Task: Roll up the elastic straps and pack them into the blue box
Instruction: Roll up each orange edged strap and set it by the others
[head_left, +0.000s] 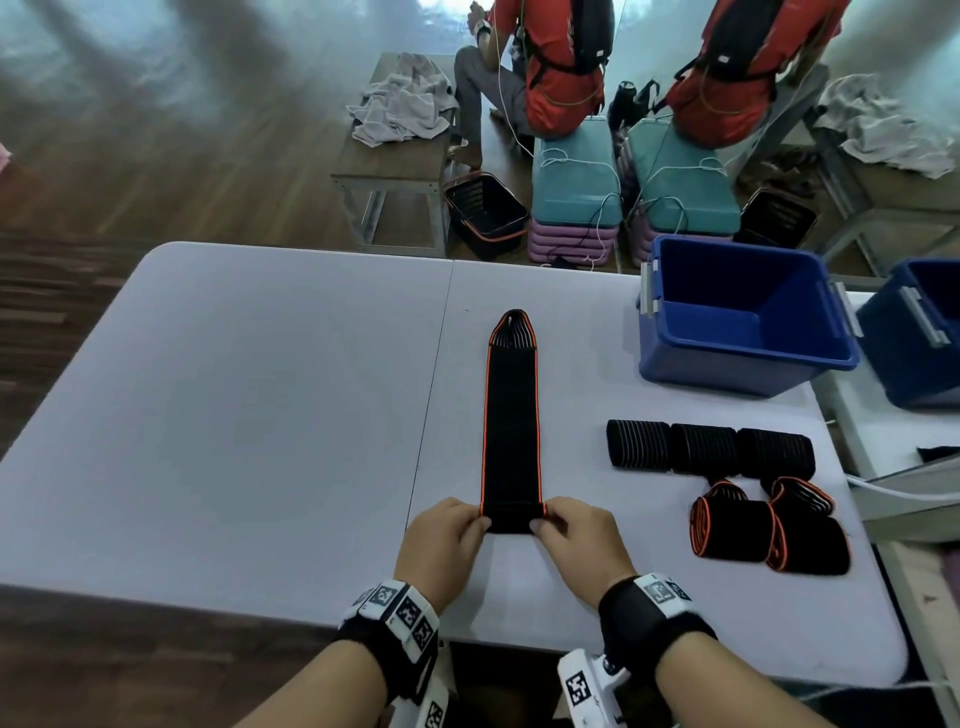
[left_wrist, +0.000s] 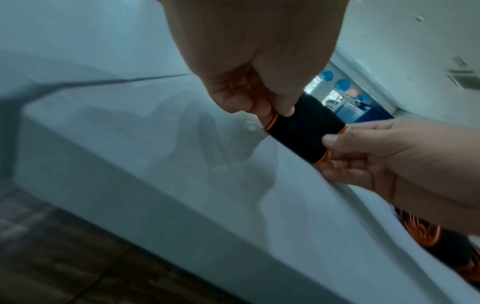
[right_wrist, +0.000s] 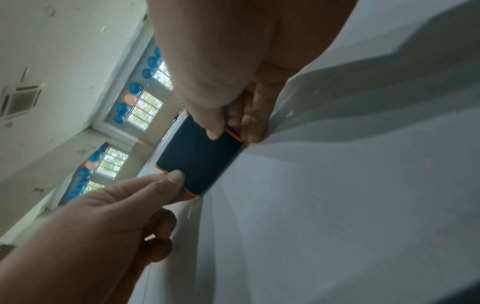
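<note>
You held the near end of the orange-edged strap (head_left: 511, 431) with both hands at the bench's near edge, close to mid-width. Your left hand (head_left: 444, 540) pinched the strap's left corner, thumb on top, fingers curled beneath; your right hand (head_left: 576, 540) pinched the right corner the same way. The wrist views showed the near end already turned over into a short fold or first roll (left_wrist: 303, 127) between the thumbs.

The strap lay flat on the bench (head_left: 234, 415), long axis running straight away from you toward the far edge, its tapered looped tip at the far end. Both hands sat equally near, one on each corner, so the roll would likely travel forward along that axis.

Judgement: rolling had just begun; most of the length was still unrolled.

The blue box (head_left: 737, 317) stood open at the far right corner, with nothing visible inside. Between it and your right hand lay three grey-striped rolls (head_left: 709, 449) in a row and two orange-edged rolls (head_left: 769, 535) nearer you, none packed yet.
</note>
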